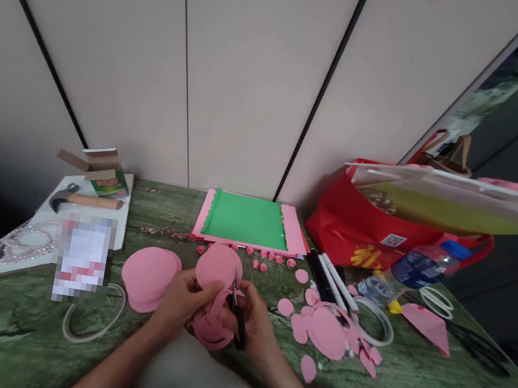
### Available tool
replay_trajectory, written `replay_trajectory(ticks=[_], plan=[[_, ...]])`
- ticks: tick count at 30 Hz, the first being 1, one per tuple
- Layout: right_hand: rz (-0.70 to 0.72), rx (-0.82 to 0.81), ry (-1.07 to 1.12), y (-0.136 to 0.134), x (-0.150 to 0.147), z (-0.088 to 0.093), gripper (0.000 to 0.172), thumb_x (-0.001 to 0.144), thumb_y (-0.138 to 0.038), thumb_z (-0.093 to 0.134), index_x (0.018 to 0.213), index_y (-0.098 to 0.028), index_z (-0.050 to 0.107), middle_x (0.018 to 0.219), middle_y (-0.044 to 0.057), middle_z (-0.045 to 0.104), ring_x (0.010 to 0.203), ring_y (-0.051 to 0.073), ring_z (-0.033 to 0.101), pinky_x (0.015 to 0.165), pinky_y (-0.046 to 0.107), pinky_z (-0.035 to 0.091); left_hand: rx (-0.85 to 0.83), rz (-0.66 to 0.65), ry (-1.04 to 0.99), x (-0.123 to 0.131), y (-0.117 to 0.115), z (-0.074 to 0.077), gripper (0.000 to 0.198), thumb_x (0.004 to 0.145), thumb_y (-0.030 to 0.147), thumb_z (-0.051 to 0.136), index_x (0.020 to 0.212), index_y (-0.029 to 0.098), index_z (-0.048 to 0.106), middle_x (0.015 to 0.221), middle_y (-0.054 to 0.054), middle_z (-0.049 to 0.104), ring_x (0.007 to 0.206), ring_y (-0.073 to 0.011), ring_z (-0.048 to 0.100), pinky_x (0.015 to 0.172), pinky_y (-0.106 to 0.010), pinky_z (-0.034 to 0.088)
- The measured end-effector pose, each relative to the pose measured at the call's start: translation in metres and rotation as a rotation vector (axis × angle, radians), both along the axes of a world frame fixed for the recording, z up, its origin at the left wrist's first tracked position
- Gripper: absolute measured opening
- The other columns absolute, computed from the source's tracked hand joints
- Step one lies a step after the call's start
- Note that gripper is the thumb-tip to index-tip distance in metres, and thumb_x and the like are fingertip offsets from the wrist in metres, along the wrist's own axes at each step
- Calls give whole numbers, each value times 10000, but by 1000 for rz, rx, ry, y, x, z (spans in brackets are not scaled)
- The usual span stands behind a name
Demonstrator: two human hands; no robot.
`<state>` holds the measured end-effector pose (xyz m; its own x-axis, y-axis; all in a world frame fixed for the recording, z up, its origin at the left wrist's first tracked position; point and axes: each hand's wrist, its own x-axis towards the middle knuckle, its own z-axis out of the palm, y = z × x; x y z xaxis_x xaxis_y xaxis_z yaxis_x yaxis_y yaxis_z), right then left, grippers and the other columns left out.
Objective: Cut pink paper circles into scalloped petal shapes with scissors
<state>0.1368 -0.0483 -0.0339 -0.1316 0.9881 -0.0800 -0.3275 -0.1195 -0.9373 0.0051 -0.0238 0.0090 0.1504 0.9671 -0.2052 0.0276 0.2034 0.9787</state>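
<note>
My left hand (190, 301) is closed on a round piece of pink paper (216, 267), held up near the table's front edge. In my right hand (254, 323) is a pair of scissors (237, 322) with black handles, its blades at the right edge of the pink circle. More pink paper (212, 331) with curved cuts hangs beneath both hands. Left of my left hand lies a stack of pink paper circles (147, 278). To the right of my right hand, pink paper scraps and small ovals (328, 333) are scattered.
Green and pink sheets (249, 220) lie at the back, with small pink rolls (255, 263) before them. A hammer (91, 201), an opened box (110, 182) and a tape roll (95, 314) are left. Right are white pens (331, 281), a bottle (416, 271) and a red bag (347, 224).
</note>
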Motion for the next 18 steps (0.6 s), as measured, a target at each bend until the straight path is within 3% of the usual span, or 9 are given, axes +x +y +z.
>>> replay_trajectory(ticks=[9,18], plan=[[5,-91,-36,0,0,14,550,467,-317,808,828,-234,402,500,-106,513,412,87,447,431,199,359,10,41,-12,0,1,2,339,580,391,704,476,156,484,308,71,416,260,-27,290,279,-152,159],[6,-88,-58,-3,1,13,556,485,-347,805,834,-228,388,470,-109,521,372,80,443,407,192,370,26,42,-73,0,1,-1,314,618,370,697,534,160,479,349,74,458,258,-28,312,268,-141,195]])
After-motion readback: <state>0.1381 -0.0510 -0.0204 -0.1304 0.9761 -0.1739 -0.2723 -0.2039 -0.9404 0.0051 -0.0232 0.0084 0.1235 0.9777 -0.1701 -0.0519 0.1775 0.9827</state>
